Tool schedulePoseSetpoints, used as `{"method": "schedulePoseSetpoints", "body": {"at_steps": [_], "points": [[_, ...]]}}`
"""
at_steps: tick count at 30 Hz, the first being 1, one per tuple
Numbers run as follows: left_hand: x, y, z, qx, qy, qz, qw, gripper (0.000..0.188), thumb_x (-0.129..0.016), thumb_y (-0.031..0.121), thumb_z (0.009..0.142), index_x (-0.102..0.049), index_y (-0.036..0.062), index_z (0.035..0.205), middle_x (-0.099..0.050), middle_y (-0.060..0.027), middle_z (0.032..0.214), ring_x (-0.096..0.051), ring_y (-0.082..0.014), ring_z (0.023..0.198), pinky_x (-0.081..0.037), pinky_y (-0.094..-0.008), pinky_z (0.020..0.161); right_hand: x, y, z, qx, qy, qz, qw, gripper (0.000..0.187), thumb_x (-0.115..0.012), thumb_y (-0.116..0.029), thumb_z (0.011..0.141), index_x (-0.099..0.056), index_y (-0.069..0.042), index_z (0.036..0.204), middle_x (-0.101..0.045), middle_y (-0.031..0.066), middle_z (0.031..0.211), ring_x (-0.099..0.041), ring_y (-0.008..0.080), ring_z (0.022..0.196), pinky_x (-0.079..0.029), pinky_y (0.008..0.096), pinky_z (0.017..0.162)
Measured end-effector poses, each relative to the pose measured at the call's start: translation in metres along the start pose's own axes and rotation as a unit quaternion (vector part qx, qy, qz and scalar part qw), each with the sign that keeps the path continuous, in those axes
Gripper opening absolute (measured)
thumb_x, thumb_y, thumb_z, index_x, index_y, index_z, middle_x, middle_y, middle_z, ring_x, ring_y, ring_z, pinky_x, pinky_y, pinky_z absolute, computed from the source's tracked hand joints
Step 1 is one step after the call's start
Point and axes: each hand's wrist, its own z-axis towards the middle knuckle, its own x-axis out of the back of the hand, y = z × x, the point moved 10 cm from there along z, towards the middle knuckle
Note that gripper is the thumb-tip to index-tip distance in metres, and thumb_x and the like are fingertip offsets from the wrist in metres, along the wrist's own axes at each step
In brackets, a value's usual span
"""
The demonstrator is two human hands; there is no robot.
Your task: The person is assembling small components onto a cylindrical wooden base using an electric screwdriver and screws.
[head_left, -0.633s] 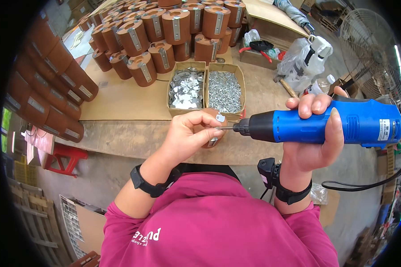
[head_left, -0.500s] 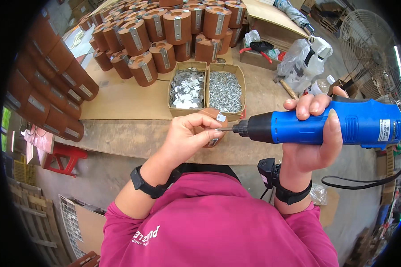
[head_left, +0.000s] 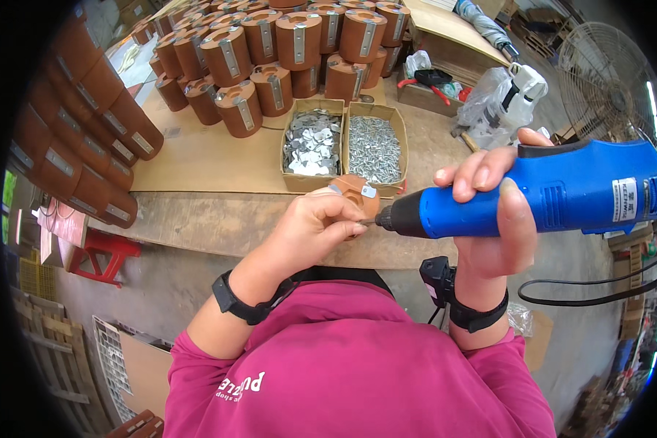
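My right hand [head_left: 489, 208] is wrapped around a blue electric screwdriver [head_left: 555, 191], held level with its black nose pointing left. My left hand [head_left: 310, 232] is closed in a pinch at the tip of the driver bit [head_left: 371, 220]. Between its fingertips is a small metal piece, seemingly a screw, mostly covered by the fingers. Just behind the left hand stands a brown cylinder [head_left: 354, 187] with a small metal tab [head_left: 369, 192] at its upper edge; the fingers hide part of it. Beyond are a box of flat metal tabs [head_left: 313, 142] and a box of screws [head_left: 374, 148].
Many brown cylinders with metal strips [head_left: 298, 45] stand stacked at the back, and more [head_left: 98, 157] at the left. Plastic-wrapped white bottle [head_left: 522, 95], red-handled pliers [head_left: 431, 79] and a fan [head_left: 606, 80] are at the right. A red stool [head_left: 104, 255] stands left below the wooden table [head_left: 190, 226].
The screwdriver and my right hand have shifted slightly left, closing toward the left hand. My left hand has moved slightly right and down, still pinching at the bit.
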Motion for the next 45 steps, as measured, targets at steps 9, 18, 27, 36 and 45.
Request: {"method": "schedulePoseSetpoints", "body": {"at_steps": [9,18,27,36,45], "points": [[-0.009,0.014,-0.009,-0.131,0.025,0.210,0.968,0.020,-0.056,-0.003,0.069,-0.058,-0.0009,0.088,-0.043,-0.0148,0.122,-0.036,-0.0316,0.114,-0.029,-0.0381,0.094,0.000,0.023,0.004,-0.051,0.065,-0.124,0.989,0.045,-0.048,-0.002,0.076,-0.028,0.000,0.117,-0.049,0.0092,0.074,-0.052,0.0175,0.067,-0.047,0.0412,0.068],[-0.013,-0.002,-0.014,-0.093,0.000,0.244,0.965,0.041,-0.041,-0.007,0.067,-0.054,0.0032,0.105,-0.032,-0.0151,0.131,-0.025,-0.0361,0.121,-0.019,-0.0443,0.098,-0.005,0.038,0.007,-0.040,0.038,-0.195,0.979,0.043,-0.051,0.007,0.074,-0.033,0.003,0.113,-0.051,0.0090,0.071,-0.055,0.0173,0.065,-0.049,0.0384,0.066],[-0.011,-0.010,-0.016,-0.092,0.013,0.251,0.964,0.041,-0.044,-0.006,0.065,-0.056,0.0053,0.103,-0.033,-0.0125,0.131,-0.026,-0.0357,0.119,-0.018,-0.0460,0.096,-0.006,0.050,0.004,-0.053,0.047,-0.194,0.978,0.043,-0.051,0.007,0.074,-0.034,0.002,0.113,-0.052,0.0087,0.072,-0.056,0.0169,0.064,-0.050,0.0372,0.067],[-0.001,-0.010,-0.015,-0.080,0.042,0.254,0.963,0.051,-0.058,0.006,0.063,-0.045,0.0087,0.113,-0.027,-0.0158,0.132,-0.022,-0.0361,0.122,-0.016,-0.0454,0.097,-0.005,0.057,0.007,-0.072,0.107,-0.161,0.978,0.013,-0.064,0.004,0.066,-0.054,-0.001,0.074,-0.057,0.0011,0.068,-0.055,0.0068,0.060,-0.045,0.0200,0.053],[0.003,-0.019,-0.010,-0.052,0.084,0.250,0.963,0.052,-0.072,0.017,0.055,-0.045,0.0107,0.099,-0.028,-0.0199,0.127,-0.025,-0.0378,0.119,-0.022,-0.0443,0.094,-0.018,0.061,0.006,-0.095,0.036,-0.237,0.966,0.030,-0.054,0.005,0.073,-0.042,0.000,0.100,-0.053,0.0087,0.074,-0.056,0.0158,0.062,-0.051,0.0355,0.065]]}}
